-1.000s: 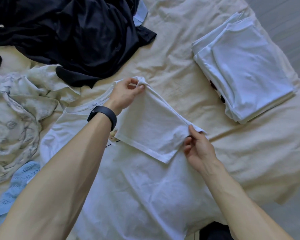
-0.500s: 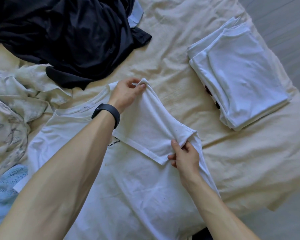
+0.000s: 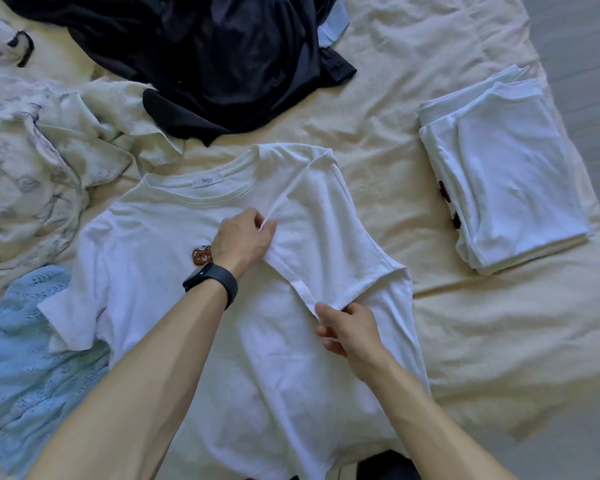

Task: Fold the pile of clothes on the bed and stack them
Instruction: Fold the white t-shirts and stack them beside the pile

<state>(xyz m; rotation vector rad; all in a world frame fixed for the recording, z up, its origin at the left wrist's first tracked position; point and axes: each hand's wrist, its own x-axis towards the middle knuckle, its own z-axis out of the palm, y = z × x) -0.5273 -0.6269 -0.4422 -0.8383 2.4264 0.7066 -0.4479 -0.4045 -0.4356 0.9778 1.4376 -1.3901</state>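
Two hands are working one sleeve, seen from the head camera. The white T-shirt (image 3: 257, 393) lies front-up on the bed (image 3: 499, 341) with its collar away from me. Its sleeve (image 3: 326, 237) on my right is turned in across the chest. My left hand (image 3: 243, 237) pinches the sleeve hem at the corner nearer the collar, just beside the bear patch (image 3: 201, 256). My right hand (image 3: 350, 330) pinches the other hem corner, lower down the shirt.

To do this well, I think I should keep the hem taut between both pinches and lay it down flat. The new fold along the shirt's right side should run straight from shoulder to bottom edge. A ridge stands up near the shoulder; I would press it out before letting go, or the bundle will likely sit lumpy.

The folded stack (image 3: 506, 188) waits well to the right of the T-shirt. Dark clothes (image 3: 205, 57) lie beyond its collar, and a pale blue knit (image 3: 25, 358) touches its left sleeve.
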